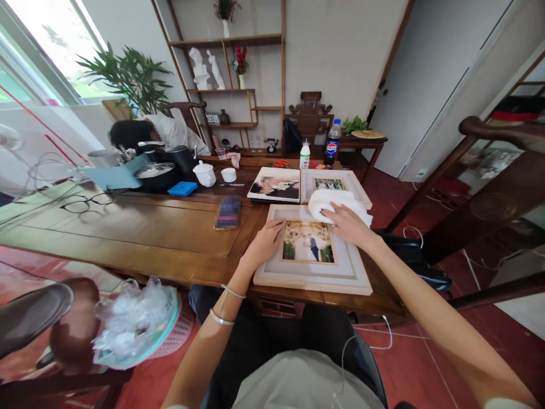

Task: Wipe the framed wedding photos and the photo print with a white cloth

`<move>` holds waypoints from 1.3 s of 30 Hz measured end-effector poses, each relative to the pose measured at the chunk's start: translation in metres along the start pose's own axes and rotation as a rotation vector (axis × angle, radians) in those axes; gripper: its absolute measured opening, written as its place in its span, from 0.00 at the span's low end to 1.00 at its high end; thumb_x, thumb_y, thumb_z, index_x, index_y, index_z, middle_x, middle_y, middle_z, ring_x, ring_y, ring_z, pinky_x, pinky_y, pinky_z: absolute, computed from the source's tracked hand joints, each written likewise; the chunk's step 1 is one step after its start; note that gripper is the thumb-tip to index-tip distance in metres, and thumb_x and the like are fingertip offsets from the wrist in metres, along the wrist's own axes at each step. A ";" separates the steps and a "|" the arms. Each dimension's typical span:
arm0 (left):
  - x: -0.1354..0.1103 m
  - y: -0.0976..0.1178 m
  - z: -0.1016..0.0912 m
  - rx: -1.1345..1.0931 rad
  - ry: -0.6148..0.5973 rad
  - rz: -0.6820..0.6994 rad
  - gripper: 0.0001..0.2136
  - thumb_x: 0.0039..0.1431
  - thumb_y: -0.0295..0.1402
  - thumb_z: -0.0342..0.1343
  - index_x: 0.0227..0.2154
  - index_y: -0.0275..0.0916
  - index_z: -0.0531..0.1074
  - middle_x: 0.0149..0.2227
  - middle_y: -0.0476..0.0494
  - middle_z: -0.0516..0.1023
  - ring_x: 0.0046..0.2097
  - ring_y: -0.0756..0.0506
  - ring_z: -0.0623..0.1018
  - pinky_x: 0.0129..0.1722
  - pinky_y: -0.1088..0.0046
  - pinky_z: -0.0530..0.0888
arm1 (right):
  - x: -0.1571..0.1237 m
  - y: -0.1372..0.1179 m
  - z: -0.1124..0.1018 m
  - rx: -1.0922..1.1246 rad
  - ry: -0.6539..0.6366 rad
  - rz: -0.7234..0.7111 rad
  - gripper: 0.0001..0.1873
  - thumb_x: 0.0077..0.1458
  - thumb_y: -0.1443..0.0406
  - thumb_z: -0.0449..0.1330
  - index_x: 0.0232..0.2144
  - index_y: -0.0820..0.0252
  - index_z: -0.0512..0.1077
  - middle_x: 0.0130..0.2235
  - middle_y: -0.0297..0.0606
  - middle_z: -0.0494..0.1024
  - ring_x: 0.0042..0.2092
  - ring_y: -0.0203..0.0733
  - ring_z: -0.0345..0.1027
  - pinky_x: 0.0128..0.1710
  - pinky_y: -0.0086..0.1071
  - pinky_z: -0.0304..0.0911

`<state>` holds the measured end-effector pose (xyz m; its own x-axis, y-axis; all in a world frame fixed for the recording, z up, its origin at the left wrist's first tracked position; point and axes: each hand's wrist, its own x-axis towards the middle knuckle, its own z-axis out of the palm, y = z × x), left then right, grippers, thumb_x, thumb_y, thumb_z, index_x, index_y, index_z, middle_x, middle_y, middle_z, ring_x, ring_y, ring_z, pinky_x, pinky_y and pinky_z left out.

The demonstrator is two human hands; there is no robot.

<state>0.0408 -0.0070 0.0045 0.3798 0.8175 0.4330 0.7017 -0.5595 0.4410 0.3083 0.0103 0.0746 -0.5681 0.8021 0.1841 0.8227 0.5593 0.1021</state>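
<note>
A pale wooden picture frame (pixel 272 272) with a photo of a couple lies flat on the table before me. Against its upper left side rests my left hand (pixel 267 241), fingers stretched out over the border. My right hand (pixel 347 224) grips a bunched white cloth (pixel 326 205) at the frame's upper right corner. The cloth also covers part of a second framed photo (pixel 357 190) just behind. Left of that second frame, a large photo print or album (pixel 276 184) lies on the table.
Left on the wooden table (pixel 183 244) are glasses (pixel 85 203), a phone-like dark item (pixel 227 212), a blue box (pixel 183 188) and a white teapot (pixel 205 173). Bottles (pixel 332 145) stand at the back. A bag-lined basket (pixel 170 335) is on the floor. Another person (pixel 179 133) leans at the far left.
</note>
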 end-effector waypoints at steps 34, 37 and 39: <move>0.001 -0.001 0.001 0.006 0.000 0.000 0.17 0.63 0.27 0.43 0.51 0.35 0.69 0.56 0.37 0.69 0.58 0.42 0.68 0.58 0.60 0.66 | -0.109 -0.096 -0.047 0.099 -0.207 -0.006 0.27 0.43 0.78 0.50 0.46 0.65 0.75 0.61 0.53 0.61 0.63 0.54 0.50 0.61 0.50 0.48; 0.001 -0.001 0.002 0.010 -0.007 -0.005 0.17 0.63 0.27 0.43 0.51 0.35 0.70 0.56 0.37 0.69 0.58 0.42 0.68 0.58 0.60 0.66 | -0.114 -0.070 -0.049 0.116 -0.206 0.015 0.28 0.42 0.78 0.49 0.44 0.61 0.76 0.61 0.47 0.62 0.63 0.52 0.52 0.61 0.49 0.48; 0.002 -0.001 0.002 0.015 -0.010 -0.004 0.17 0.63 0.27 0.43 0.51 0.34 0.69 0.56 0.36 0.69 0.58 0.42 0.68 0.58 0.60 0.66 | -0.104 -0.055 -0.041 0.121 -0.168 0.028 0.28 0.43 0.78 0.50 0.46 0.60 0.74 0.62 0.46 0.61 0.63 0.51 0.52 0.61 0.49 0.49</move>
<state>0.0417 -0.0049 0.0031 0.3831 0.8210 0.4234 0.7122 -0.5544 0.4307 0.3226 -0.1125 0.0902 -0.5490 0.8356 0.0185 0.8354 0.5493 -0.0212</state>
